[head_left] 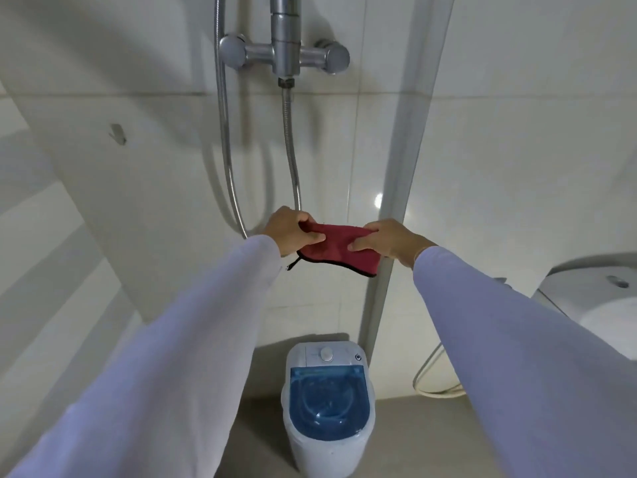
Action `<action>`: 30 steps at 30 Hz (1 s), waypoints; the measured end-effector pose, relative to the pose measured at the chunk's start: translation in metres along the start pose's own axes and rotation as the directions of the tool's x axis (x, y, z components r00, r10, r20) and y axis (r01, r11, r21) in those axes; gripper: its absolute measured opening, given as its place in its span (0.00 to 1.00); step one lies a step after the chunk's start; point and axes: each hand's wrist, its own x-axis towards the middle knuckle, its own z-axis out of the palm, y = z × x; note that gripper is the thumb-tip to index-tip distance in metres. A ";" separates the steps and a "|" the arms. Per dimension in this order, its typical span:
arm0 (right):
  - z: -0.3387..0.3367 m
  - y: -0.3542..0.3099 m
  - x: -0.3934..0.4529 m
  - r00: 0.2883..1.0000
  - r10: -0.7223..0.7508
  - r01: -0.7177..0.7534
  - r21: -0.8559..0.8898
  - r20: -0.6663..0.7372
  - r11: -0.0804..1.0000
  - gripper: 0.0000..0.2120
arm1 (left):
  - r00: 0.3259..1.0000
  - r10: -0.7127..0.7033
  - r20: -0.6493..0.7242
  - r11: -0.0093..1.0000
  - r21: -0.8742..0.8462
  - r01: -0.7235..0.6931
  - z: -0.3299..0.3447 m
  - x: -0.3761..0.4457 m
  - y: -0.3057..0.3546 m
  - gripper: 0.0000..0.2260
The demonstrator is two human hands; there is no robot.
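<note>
Above a small washing machine (327,401), the left hand (293,232) and right hand (386,241) are each pinching an end of a red cloth (339,251), probably best held taut and level

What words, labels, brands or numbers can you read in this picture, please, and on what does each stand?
No text can be read here.
Control panel of the small washing machine: any print by its dial is too blurred to read.
Red cloth, gripped by the left hand and right hand: no writing shows.
</note>
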 end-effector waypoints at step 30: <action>0.207 0.357 0.116 0.987 0.117 -0.043 0.529 -0.108 0.848 0.03 | 0.993 -0.072 -0.092 0.977 -0.208 0.052 0.357 0.025 -0.218 0.17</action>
